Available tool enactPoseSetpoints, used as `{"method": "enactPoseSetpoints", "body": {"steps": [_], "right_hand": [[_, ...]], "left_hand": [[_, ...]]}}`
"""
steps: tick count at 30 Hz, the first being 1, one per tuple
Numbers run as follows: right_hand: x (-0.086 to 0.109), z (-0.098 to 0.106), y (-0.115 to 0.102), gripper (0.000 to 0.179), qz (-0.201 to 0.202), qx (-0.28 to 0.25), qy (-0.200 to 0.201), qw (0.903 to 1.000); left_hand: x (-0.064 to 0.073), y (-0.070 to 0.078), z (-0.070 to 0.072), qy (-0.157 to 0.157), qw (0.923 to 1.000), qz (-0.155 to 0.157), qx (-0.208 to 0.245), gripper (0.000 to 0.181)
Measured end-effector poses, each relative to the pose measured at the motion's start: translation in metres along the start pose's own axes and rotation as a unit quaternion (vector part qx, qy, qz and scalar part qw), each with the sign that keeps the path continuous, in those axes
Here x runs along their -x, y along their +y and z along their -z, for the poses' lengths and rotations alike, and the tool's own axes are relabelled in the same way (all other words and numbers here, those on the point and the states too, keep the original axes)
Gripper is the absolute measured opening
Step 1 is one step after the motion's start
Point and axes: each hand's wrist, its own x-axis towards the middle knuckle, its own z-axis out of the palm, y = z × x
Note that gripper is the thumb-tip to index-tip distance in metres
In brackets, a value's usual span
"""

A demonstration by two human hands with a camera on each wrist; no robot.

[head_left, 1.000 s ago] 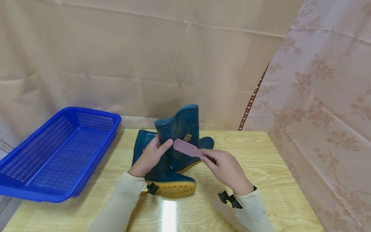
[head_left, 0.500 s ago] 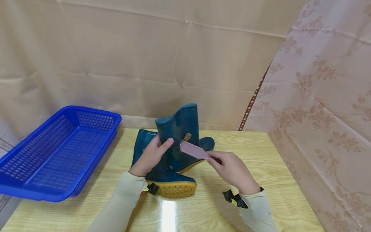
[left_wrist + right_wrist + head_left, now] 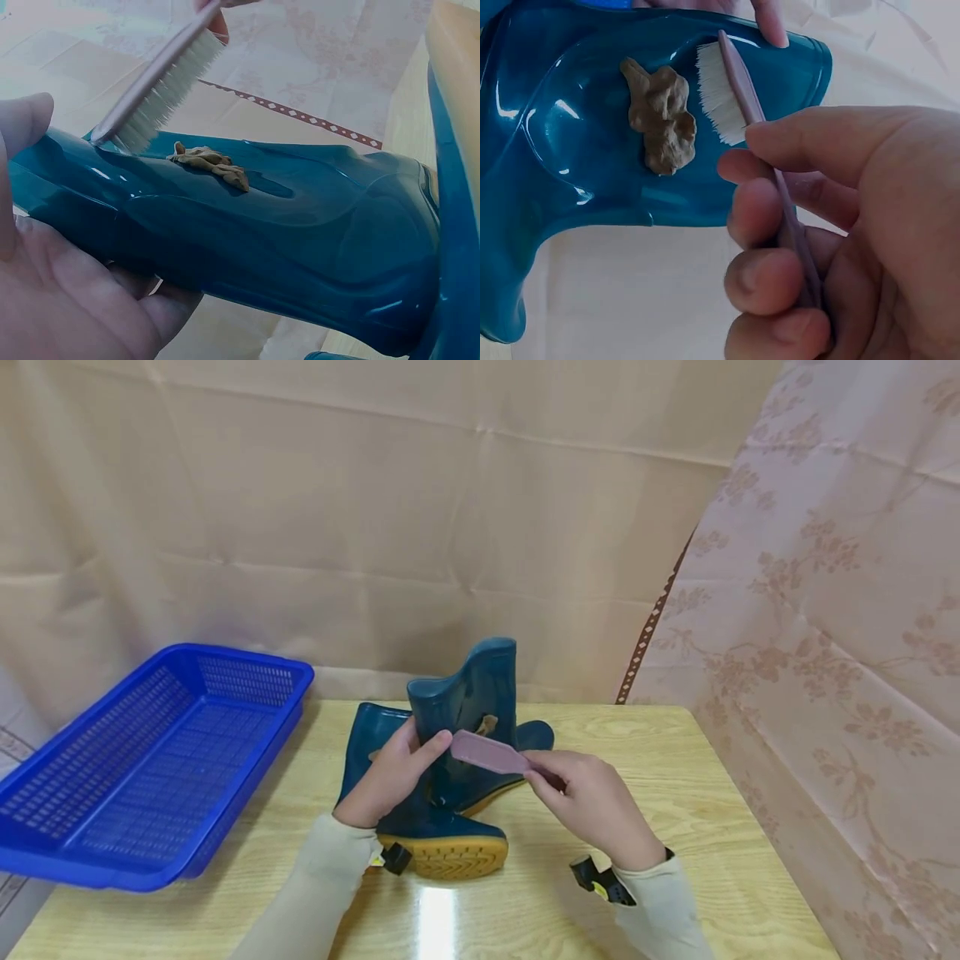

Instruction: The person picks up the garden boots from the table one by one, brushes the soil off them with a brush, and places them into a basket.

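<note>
A teal rubber boot (image 3: 480, 681) stands on the table, its toe toward the right. My left hand (image 3: 390, 772) grips its shaft, thumb on the near side and fingers behind. A brown, mud-like clump (image 3: 664, 116) sticks to the shaft. With my right hand (image 3: 592, 797) I hold the handle of a pink brush (image 3: 487, 753). Its white bristles (image 3: 169, 94) face the boot, and the head's tip is close to the shaft near my left thumb, beside the clump. In front is a second teal boot (image 3: 442, 823) with a yellow sole.
A blue plastic basket (image 3: 296, 706) stands at the left of the wooden table (image 3: 637, 727). Beige cloth (image 3: 375, 527) hangs behind the table, and a pink floral cloth (image 3: 847, 610) hangs along the right side.
The brush first shifted right and slightly down along the boot shaft, then came back left toward my left thumb. My left hand keeps its grip on the boot.
</note>
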Motion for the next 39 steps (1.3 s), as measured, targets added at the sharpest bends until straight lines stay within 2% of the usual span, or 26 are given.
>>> {"method": "enactPoseSetpoints", "body": {"steps": [3,9,12,17,22,24,26,31,39], "right_hand": [[0.0,-0.002,0.0,0.017,-0.013,0.008,-0.003,0.9999],[0.001,0.001,0.004,0.018,-0.072,0.017,-0.009,0.9972],[0.001,0.003,0.006,0.018,-0.083,0.018,-0.014,0.9963],[0.002,0.004,0.005,0.018,-0.08,0.007,-0.015,0.9966],[0.003,0.004,-0.003,0.017,-0.022,-0.008,-0.013,0.9996],[0.003,0.002,-0.005,0.017,0.002,0.0,-0.014,0.9999],[0.001,-0.001,-0.006,0.018,0.008,0.016,-0.015,0.9997],[0.001,-0.004,-0.006,0.02,-0.01,0.045,-0.009,0.9989],[0.003,0.001,-0.004,0.021,-0.053,0.026,-0.016,0.9982]], "left_hand": [[0.001,-0.001,-0.001,0.002,1.0,-0.003,0.0,0.068],[0.0,-0.003,-0.001,0.012,0.9998,-0.001,0.017,0.064],[-0.001,-0.004,-0.001,0.016,0.9996,0.003,0.022,0.064],[-0.001,-0.004,0.0,0.017,0.9995,0.006,0.025,0.065],[0.0,-0.002,-0.001,0.002,0.9997,0.0,0.025,0.066],[0.0,-0.001,-0.002,-0.002,0.9997,0.0,0.025,0.067],[0.001,0.0,-0.002,-0.001,0.9997,0.0,0.025,0.066],[0.002,0.001,-0.002,0.005,0.9996,-0.001,0.027,0.064],[0.001,0.0,-0.002,0.013,0.9995,0.005,0.029,0.066]]}}
